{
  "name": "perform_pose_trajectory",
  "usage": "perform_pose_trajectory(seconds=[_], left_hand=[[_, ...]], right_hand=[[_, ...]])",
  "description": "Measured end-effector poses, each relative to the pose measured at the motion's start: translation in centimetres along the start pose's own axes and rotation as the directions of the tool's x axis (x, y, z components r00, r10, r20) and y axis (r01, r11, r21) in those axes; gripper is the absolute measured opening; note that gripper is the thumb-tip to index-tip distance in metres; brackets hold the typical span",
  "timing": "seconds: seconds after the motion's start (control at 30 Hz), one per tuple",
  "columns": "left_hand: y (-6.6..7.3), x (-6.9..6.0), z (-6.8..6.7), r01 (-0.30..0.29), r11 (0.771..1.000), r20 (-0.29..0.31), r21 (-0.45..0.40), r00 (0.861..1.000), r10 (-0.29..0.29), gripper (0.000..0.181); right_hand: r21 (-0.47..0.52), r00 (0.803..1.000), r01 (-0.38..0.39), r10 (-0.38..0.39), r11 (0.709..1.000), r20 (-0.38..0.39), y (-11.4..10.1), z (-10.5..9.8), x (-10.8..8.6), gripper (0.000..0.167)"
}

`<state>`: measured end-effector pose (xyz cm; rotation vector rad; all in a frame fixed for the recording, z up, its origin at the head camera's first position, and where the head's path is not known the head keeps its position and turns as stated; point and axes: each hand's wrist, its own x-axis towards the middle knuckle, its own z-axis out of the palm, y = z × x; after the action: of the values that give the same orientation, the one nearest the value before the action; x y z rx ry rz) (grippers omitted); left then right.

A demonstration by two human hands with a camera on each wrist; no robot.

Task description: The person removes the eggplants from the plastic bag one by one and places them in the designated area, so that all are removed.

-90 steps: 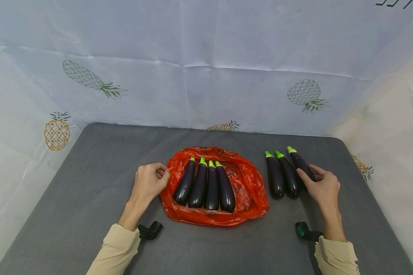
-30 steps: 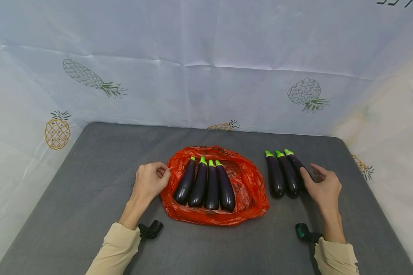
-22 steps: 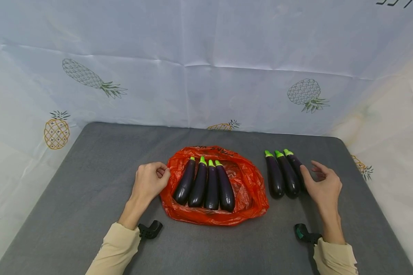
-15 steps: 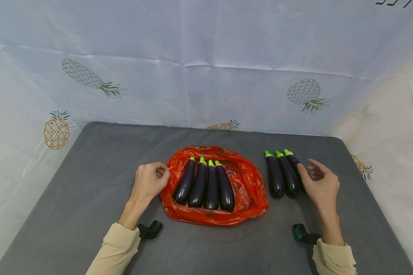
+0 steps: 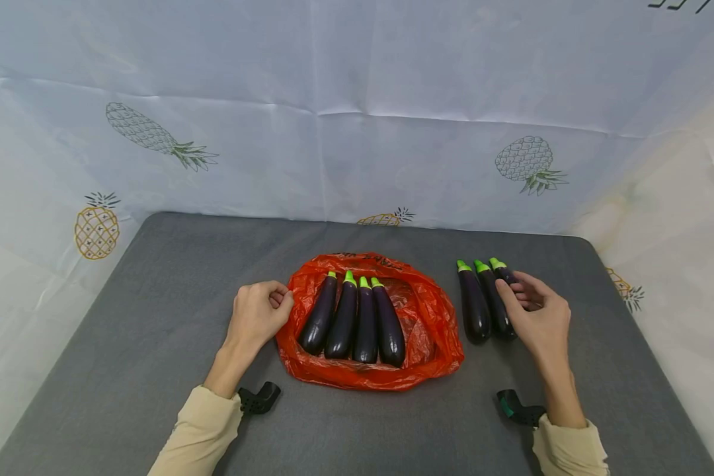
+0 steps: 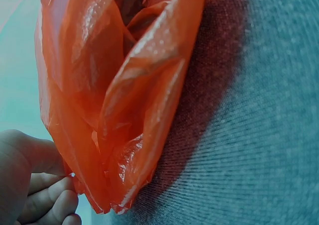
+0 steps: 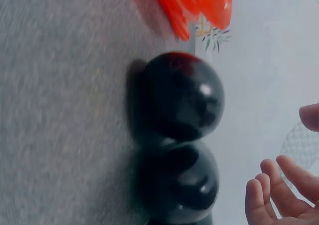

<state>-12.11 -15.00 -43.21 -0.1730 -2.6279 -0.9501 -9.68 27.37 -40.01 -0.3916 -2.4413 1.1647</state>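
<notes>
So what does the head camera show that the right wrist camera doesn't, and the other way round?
Only the head view: the left hand pinching the edge of the red plastic bag, the four eggplants inside it, and the green stem caps.

Only the right wrist view: the palm side of the right hand, nothing between its fingers and thumb, plus a low, end-on look at the loose eggplants.

Both: the right hand, some of the bag, loose eggplants, the gray tabletop and the pineapple-print cloth.
</notes>
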Motion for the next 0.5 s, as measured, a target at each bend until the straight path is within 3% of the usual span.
perform_pose_trajectory(seconds=[0.5], left_hand=[[-0.1,-0.2,0.0,0.008,1.000,0.012,-0.005,1.000,-0.008,0.013]], right_hand=[[0.056,0.997,0.051,-0.054,0.997,0.063,-1.7,1.2,-1.0,0.039]])
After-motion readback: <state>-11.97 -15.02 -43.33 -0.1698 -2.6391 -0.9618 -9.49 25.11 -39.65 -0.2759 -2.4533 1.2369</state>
